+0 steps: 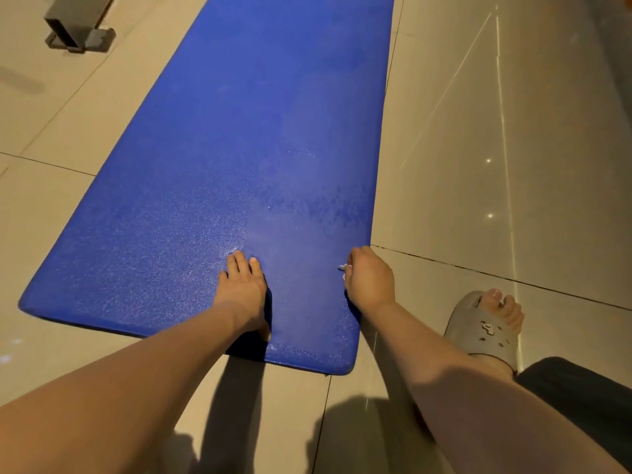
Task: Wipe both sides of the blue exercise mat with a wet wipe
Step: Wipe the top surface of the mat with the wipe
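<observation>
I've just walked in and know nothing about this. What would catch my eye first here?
The long blue exercise mat, spread flat on the tiled floor, fills the middle. At its near end the left hand lies flat on it, while the right hand curls at its right edge round a scrap of white wet wipe. A grey slipper stands on the tiles further right.
</observation>
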